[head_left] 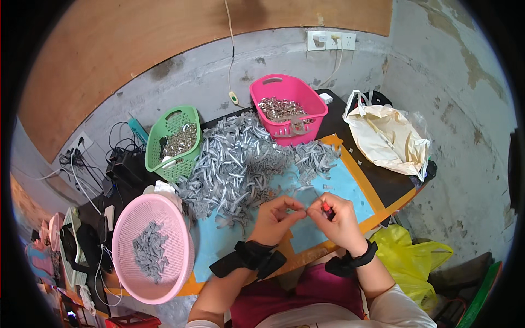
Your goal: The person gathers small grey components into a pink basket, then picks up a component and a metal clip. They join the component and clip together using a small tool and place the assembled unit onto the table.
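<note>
My left hand (275, 220) is closed in a pinch, thumb against fingertips, at the near edge of the blue work sheet. Whatever lies in that pinch is too small to make out. Just to its right, almost touching, my right hand (340, 223) is closed around a small tool with a red and black handle (328, 211); a thin part seems to stick out past the fingers. Beyond both hands spreads a large heap of grey curved strips (235, 158), some shiny. A single pale strip (302, 188) rests on the sheet just past my fingertips.
A pink basket (298, 131) and a green basket (188, 164), both with shiny metal pieces, stand behind the heap. A round pink colander (186, 262) with grey pieces is at left. Right are a cream bag (391, 136) and a yellow plastic bag (399, 257). Cables (82, 180) tangle far left.
</note>
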`<state>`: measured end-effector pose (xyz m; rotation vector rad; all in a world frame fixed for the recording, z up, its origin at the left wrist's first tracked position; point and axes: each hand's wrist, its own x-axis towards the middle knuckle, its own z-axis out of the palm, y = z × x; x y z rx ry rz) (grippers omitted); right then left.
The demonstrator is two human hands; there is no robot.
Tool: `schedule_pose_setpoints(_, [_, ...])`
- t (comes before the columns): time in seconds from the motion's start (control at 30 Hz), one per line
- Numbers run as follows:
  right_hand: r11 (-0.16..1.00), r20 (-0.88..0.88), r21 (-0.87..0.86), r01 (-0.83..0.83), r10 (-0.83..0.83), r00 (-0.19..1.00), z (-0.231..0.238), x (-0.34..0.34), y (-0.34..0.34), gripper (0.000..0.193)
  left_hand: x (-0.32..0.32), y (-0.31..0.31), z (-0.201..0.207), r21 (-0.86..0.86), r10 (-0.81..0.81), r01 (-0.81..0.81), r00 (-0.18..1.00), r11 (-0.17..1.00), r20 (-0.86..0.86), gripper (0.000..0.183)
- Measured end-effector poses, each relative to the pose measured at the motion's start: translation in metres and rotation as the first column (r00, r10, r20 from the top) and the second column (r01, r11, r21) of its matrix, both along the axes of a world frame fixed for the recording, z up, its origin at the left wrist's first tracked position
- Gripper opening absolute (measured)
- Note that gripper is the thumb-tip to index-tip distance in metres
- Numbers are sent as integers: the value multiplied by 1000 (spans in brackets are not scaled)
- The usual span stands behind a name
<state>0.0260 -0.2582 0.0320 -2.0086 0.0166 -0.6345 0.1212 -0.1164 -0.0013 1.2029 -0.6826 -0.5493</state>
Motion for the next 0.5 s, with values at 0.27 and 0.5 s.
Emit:
schedule_pose_setpoints(0.27, [905,-202,413,-98,196,960,-2,-1,-10,8,-9,3,11,167,115,-210,886,963,449,22])
schedule_pose_setpoints(0.5, [960,-197,278,15,42,979,-9,6,-34,8,1,3,2,181,217,-252,957,951,191,14])
